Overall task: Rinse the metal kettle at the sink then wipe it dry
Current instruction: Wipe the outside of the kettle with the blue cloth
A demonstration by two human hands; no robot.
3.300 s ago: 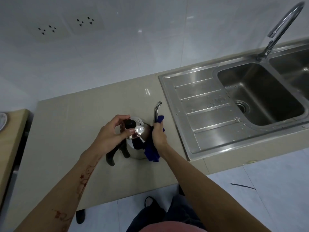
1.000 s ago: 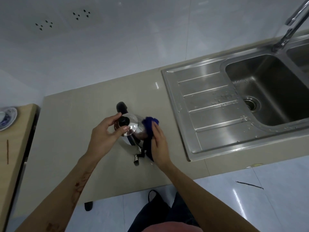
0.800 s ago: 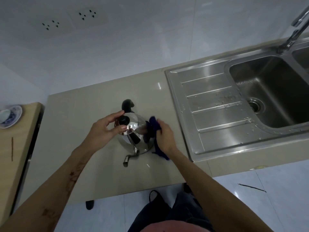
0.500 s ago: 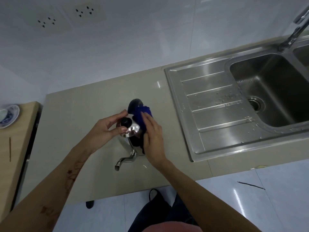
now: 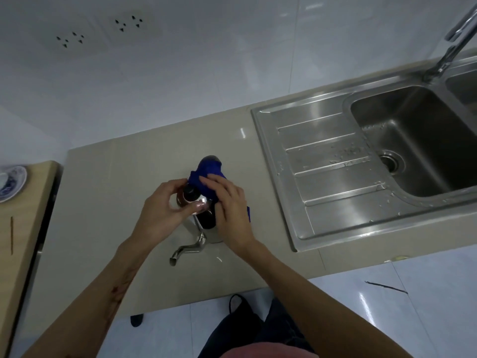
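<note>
on the beige counter (image 5: 108,192), left of the steel sink (image 5: 322,177), the kettle (image 5: 204,220) stands with its spout (image 5: 189,248) towards you. your right hand (image 5: 231,213) presses the blue cloth (image 5: 206,174) over what seems to be its handle, fingers straight; your left hand (image 5: 162,213) pinches the lid knob (image 5: 190,193).

Left hand (image 5: 161,210) fingers curled in a pinch, right hand (image 5: 229,210) fingers extended, pressing
</note>
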